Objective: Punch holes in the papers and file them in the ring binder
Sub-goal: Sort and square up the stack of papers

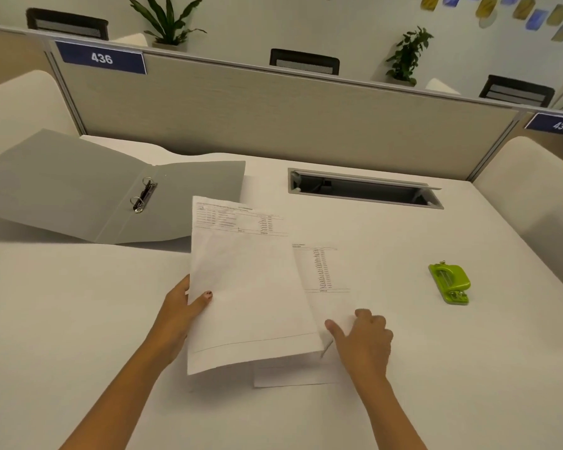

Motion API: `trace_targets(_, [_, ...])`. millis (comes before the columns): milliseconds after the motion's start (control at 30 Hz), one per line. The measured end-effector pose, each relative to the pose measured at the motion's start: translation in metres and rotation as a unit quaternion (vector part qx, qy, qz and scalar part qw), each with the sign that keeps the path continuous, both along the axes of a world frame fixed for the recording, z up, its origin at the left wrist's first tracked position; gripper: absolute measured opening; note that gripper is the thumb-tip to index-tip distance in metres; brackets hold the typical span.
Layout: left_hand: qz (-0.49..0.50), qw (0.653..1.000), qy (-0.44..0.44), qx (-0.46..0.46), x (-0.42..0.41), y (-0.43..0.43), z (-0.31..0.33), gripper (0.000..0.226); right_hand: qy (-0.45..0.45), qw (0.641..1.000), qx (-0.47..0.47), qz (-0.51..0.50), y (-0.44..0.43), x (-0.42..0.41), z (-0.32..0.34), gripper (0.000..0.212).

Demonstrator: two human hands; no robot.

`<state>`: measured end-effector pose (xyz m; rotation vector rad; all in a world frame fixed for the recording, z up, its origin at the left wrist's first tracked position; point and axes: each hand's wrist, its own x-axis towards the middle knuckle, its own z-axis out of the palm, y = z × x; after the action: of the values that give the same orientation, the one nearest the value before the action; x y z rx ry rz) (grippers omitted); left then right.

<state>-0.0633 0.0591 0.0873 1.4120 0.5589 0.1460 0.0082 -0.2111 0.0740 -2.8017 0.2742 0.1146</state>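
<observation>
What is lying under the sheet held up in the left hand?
Under the lifted sheet held by the left hand, another printed sheet lies on the desk, its right part showing. Whatever else lies beneath is hidden.

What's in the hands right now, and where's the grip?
The left hand holds the top sheet by its left edge, thumb on top. The right hand holds nothing; it rests on the lower sheet.

The ring binder [78,190] is plain grey with silver metal rings; the papers [251,287] are white with rows of fine black print; the hole punch [449,282] is bright lime green; the worktop [78,319] is off-white; the divider's number signs [101,57] are dark blue with white digits
</observation>
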Motion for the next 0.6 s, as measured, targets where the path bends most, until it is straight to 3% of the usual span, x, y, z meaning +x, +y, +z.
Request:
trace_targets(100, [0.005, 1.0, 0.004, -0.004, -0.004, 0.008, -0.003, 0.035, 0.043, 0.993, -0.11, -0.002, 0.007, -0.005, 0.0, 0.088])
trace_targets(233, [0.004, 1.0, 0.017, -0.007, -0.009, 0.014, -0.006, 0.034, 0.07, 0.991, -0.112, -0.029, 0.009, 0.002, 0.003, 0.099])
trace_targets(333, [0.012, 1.0, 0.015, -0.003, -0.012, 0.019, -0.007, 0.033, 0.106, 0.989, -0.1, -0.032, 0.008, 0.008, 0.008, 0.085])
trace_targets(433, [0.019, 1.0, 0.009, -0.008, -0.015, 0.023, -0.007, 0.033, 0.1, 0.994, -0.015, -0.047, 0.008, 0.007, 0.012, 0.072])
trace_targets(500, [0.025, 1.0, 0.009, -0.011, -0.018, 0.025, -0.007, 0.034, 0.039, 0.996, 0.061, -0.057, 0.006, 0.005, 0.016, 0.057])
trace_targets(600, [0.036, 0.999, 0.006, -0.008, -0.021, 0.026, -0.009, 0.032, -0.085, 0.99, 0.101, -0.045, 0.0, 0.0, 0.033, 0.022])
